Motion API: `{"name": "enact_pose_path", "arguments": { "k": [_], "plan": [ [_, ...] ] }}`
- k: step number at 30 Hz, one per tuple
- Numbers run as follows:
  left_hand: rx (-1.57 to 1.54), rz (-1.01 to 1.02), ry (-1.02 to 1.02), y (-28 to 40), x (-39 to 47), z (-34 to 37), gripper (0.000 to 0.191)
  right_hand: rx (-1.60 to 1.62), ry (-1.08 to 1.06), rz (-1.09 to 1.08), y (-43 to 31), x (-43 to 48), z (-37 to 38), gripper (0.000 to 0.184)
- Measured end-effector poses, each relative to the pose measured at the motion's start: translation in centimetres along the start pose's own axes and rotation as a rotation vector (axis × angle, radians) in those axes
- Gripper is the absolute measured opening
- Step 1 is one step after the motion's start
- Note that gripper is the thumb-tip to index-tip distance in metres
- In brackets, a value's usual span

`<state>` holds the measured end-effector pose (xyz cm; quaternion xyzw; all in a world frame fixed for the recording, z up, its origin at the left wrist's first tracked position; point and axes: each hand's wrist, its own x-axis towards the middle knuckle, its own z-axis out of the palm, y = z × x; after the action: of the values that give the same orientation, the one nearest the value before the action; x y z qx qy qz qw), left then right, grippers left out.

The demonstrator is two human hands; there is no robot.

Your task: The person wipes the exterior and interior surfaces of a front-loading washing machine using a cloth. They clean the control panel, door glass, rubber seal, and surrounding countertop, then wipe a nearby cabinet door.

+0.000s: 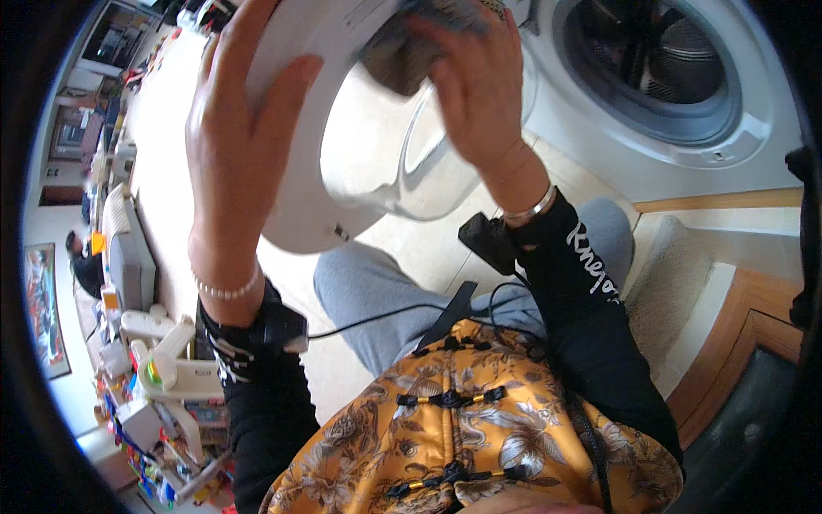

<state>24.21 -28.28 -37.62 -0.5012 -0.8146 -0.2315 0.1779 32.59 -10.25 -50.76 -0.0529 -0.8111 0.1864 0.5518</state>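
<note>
The open door [292, 218] of a front-loading washing machine [597, 138] stands before me, its white ring-shaped frame around a clear bowl-shaped glass [443, 186]. My left hand [234, 141] rests against the outer part of the white frame, thumb spread from the fingers. In my right hand [478, 103] is a grey-brown cloth [392, 61], pressed at the upper inner side of the frame near the glass. Motion blurs this hand and the cloth. To the right, the machine's round opening shows a grey rubber gasket [642, 125] and a dark metal drum [684, 70].
A carpet-like strip [668, 283] and a wood-framed panel [738, 308] are at my right. A cable [379, 315] joins my wrist devices across my lap. Far left are a person [87, 263], a grey sofa [131, 250], a white high chair [186, 379] and several toys.
</note>
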Motion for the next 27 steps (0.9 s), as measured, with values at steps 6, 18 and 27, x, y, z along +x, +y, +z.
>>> {"name": "enact_pose_path", "arguments": {
  "k": [6, 18, 27],
  "plan": [
    [-0.077, 0.088, 0.131, 0.1, -0.4, 0.4, 0.050, 0.411, 0.034, 0.586, 10.2, -1.8, -0.4, 0.041],
    [0.073, 0.023, 0.067, -2.8, -0.7, -0.3, 0.051, 1.529, 0.114, 1.916, 3.3, -17.9, 2.2, 0.033],
    [0.093, -0.033, 0.112, -3.2, -1.4, -0.4, 0.054, -0.193, -0.192, 0.731, 16.0, -11.0, -13.6, 0.029]
  ]
}}
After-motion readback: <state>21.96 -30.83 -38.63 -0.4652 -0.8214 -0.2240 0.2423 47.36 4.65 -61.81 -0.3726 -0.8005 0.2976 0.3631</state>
